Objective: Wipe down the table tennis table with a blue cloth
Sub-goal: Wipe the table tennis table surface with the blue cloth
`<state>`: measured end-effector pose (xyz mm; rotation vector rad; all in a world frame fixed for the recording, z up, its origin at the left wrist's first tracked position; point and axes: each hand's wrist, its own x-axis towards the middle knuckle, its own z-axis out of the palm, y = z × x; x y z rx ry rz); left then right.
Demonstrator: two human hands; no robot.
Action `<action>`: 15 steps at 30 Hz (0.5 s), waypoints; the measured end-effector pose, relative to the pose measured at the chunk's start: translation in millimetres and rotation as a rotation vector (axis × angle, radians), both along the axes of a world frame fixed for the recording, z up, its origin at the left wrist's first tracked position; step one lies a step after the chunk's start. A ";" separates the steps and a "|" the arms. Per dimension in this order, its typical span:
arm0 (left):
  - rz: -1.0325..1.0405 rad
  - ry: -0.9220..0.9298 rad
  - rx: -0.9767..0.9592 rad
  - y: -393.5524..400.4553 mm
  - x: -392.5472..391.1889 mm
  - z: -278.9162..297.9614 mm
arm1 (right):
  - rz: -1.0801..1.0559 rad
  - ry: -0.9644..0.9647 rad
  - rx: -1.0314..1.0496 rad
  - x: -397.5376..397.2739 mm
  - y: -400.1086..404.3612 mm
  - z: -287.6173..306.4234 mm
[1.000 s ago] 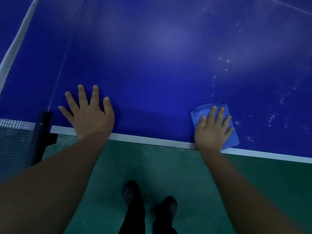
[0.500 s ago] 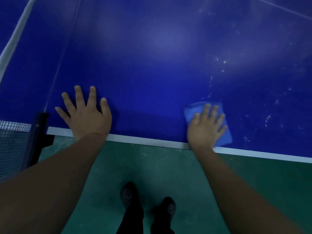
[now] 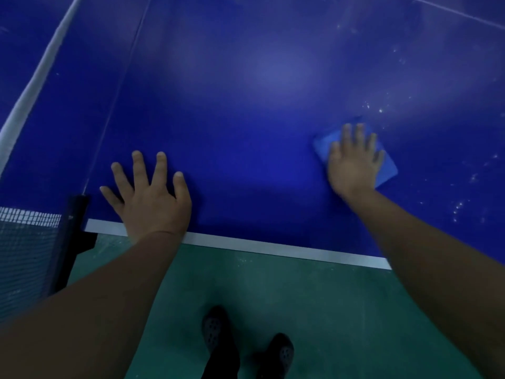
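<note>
A blue table tennis table (image 3: pixel 246 105) with a white edge line stands over a green floor (image 3: pixel 287 310), with the net (image 3: pixel 24 242) and its dark post (image 3: pixel 72 236) at far left. Just right of the post, the left hand (image 3: pixel 153 203) lies flat on the table, fingers spread and straight, holding nothing. Well to its right, the right hand (image 3: pixel 352 165) presses a folded blue cloth (image 3: pixel 386 170) flat under straight fingers; pale specks (image 3: pixel 461 206) dot the surface right of the cloth.
</note>
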<state>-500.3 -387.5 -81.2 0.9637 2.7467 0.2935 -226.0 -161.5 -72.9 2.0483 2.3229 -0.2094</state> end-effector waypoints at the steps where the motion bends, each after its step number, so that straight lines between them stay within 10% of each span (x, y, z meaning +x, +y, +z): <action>1: 0.001 -0.002 -0.003 0.0 0.2 0.2 | 0.203 -0.018 0.014 -12.2 -23.1 -4.4; 5: 0.000 0.003 -0.014 0.1 0.1 0.8 | 0.719 -0.078 -0.036 -9.7 -43.3 -4.2; 11: 0.004 -0.007 -0.018 -0.3 0.4 1.2 | -0.169 0.060 0.025 -27.9 -8.0 1.3; 15: 0.005 -0.009 -0.019 0.2 0.1 1.9 | 0.635 0.020 0.007 -52.7 -98.2 -9.5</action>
